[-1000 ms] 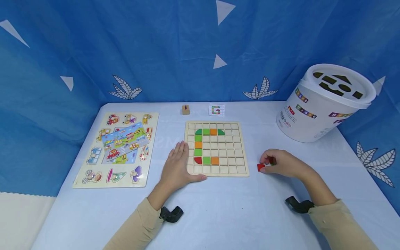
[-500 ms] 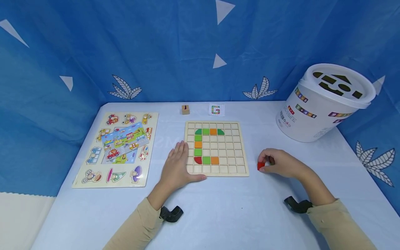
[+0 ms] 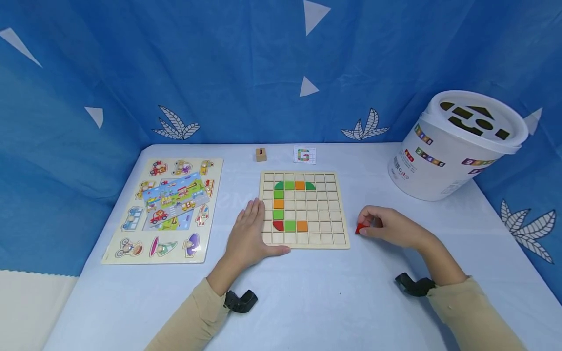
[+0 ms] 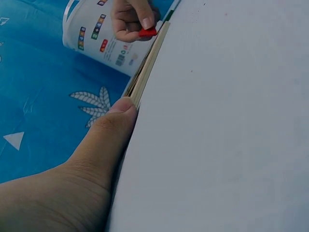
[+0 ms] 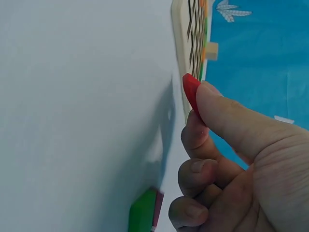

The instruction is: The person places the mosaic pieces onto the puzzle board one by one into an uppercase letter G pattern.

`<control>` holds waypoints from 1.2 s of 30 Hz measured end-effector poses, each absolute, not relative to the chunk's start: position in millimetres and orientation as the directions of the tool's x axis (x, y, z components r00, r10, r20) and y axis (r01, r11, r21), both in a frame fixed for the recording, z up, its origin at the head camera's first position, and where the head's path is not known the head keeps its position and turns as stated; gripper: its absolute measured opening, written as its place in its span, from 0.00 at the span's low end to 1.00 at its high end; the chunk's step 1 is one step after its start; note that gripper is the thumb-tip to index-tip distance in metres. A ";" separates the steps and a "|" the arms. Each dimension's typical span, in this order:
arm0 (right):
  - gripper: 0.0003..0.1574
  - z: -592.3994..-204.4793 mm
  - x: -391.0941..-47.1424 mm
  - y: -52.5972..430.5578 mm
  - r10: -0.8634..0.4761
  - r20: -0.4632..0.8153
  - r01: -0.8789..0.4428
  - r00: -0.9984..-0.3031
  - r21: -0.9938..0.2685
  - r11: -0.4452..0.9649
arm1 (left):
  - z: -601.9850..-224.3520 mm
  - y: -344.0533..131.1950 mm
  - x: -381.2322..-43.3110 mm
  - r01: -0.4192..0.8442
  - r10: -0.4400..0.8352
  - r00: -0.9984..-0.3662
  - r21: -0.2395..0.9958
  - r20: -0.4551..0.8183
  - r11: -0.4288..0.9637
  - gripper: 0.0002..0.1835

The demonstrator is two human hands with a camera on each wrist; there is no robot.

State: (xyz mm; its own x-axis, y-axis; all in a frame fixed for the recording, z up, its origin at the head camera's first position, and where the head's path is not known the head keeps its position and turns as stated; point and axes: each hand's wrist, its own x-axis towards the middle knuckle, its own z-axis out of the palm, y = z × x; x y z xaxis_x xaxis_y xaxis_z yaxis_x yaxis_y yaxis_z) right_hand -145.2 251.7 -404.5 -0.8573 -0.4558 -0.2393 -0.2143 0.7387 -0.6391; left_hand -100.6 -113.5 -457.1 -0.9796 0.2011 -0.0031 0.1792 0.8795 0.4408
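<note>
A wooden grid board [image 3: 325,239] lies mid-table, with green, orange and red tiles set in a C-like outline. My left hand [image 3: 248,234] rests along its left side, fingers straight, thumb at the front edge. To the right of the board, my right hand [image 3: 392,226] pinches a small red tile [image 5: 191,92] between thumb and forefinger, raised off the table in the right wrist view. The other fingers curl loosely. A green piece [image 5: 141,212] with a dark red one beside it lies below that hand; the head view hides them behind it.
A pattern card [image 3: 304,155] and a small wooden cube [image 3: 261,154] lie behind the board. At the left is a peg puzzle board [image 3: 153,251] with picture cards [image 3: 177,197] on it. A white bucket [image 3: 432,168] with a slotted lid stands at the back right.
My right hand has taken hold of the red tile, lifted it and moved slightly left toward the board. My left hand stays where it was.
</note>
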 end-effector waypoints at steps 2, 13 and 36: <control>0.10 -404.1 -146.5 246.8 -0.458 -0.229 -0.220 -0.859 -0.644 0.733 | -456.7 -113.3 -100.4 0.180 0.201 -0.980 0.440 -0.001 0.880 0.74; 0.10 -403.8 -150.5 199.3 -0.522 -0.201 -0.254 -0.829 -0.695 0.672 | -459.2 -113.6 -99.0 0.190 0.202 -0.979 0.435 0.019 0.880 0.75; 0.10 -411.4 -151.6 145.5 -0.557 -0.136 -0.366 -0.819 -0.624 0.690 | -459.8 -113.2 -101.4 0.183 0.202 -0.979 0.429 0.002 0.885 0.74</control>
State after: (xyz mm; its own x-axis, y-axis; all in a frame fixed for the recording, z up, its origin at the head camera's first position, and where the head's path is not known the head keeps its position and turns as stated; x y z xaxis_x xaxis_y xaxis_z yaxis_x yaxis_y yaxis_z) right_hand -151.6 145.5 -411.4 -0.8191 -0.5573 -0.1359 -0.3660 0.6901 -0.6244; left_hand -101.4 -113.2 -459.8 -0.9795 0.2016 0.0020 0.1829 0.8846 0.4290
